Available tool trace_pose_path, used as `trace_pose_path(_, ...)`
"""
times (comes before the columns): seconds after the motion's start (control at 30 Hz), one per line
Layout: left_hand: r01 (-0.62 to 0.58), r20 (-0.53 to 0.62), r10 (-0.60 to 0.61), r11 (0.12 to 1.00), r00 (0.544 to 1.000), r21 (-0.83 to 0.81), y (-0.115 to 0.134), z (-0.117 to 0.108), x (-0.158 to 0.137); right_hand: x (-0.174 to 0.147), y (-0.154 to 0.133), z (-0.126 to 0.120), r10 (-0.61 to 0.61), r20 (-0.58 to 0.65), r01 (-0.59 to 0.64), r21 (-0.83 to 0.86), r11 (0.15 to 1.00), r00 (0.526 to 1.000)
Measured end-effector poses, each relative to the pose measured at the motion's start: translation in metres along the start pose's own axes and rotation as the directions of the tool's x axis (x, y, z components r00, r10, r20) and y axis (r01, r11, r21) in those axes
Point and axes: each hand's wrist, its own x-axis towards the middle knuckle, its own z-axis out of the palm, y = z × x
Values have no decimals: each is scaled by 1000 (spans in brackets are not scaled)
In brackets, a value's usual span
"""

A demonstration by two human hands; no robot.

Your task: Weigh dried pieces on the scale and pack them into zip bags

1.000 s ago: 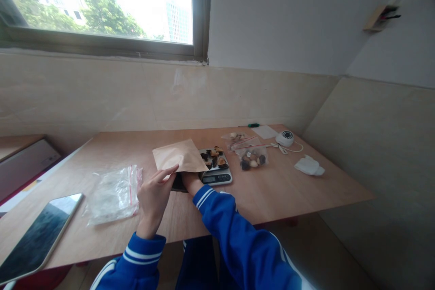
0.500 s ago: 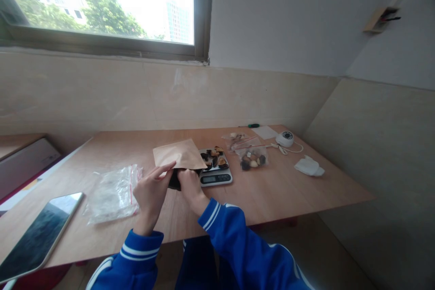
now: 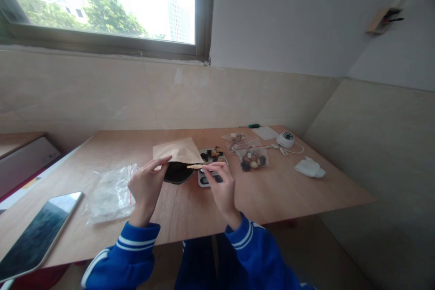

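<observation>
My left hand grips the near left edge of a brown paper bag, whose dark mouth gapes toward me. Between the thumb and fingers of my right hand is a pale brown dried slice, just right of the bag's opening; its exact kind is unclear. Behind that hand stands a small kitchen scale, partly covered by the bag and my fingers. Several dark and tan dried pieces lie on its platform. The scale's reading is too small to make out.
Right of the scale lie clear zip bags with brown and dark pieces. Farther right are a white round device with a cord, a crumpled white tissue and a green-handled tool. On the left are an empty-looking plastic bag and a phone.
My right hand has come out of the paper bag and moved right, now pinching a dried slice. The bag's mouth shows wider; my left hand keeps its hold.
</observation>
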Motion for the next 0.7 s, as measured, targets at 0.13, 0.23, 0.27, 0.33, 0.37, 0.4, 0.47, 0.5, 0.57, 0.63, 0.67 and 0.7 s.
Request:
trace_pose_path(0.13,35,20,-36,999,999,35,-19,6,7,22,33,-30,322,-34,-307,221,926,946)
trace_pose_path(0.23,73,38,-75,995,996,60,-35,11,8,44,81,-45,473,-125,-430,264,863,872)
trace_pose_path(0.27,83,37,-86,994,996,64,-39,13,8,51,97,-48,503,-149,-458,259,850,851)
trace_pose_path(0.33,95,33,-97,994,995,62,-44,16,6,62,123,-49,544,-159,-510,212,834,824)
trace_pose_path(0.37,97,31,-99,994,995,56,-46,17,4,66,132,-48,553,-150,-526,183,830,820)
trace_pose_path(0.4,95,29,-97,994,995,50,-47,18,3,69,140,-46,555,-135,-535,156,830,821)
trace_pose_path(0.47,94,29,-95,995,995,40,-48,19,1,72,150,-40,547,-95,-536,120,836,832)
trace_pose_path(0.5,98,33,-99,995,995,36,-48,19,1,71,152,-37,542,-75,-533,110,839,837)
trace_pose_path(0.57,112,45,-114,993,993,33,-48,17,1,69,156,-33,531,-32,-526,90,846,847)
trace_pose_path(0.63,125,58,-127,991,990,38,-48,16,2,66,157,-30,512,9,-511,63,857,859)
trace_pose_path(0.67,127,63,-130,991,990,43,-48,15,2,65,158,-30,501,26,-502,48,864,865)
trace_pose_path(0.7,126,71,-130,991,989,51,-48,15,2,64,158,-31,489,37,-490,32,871,871)
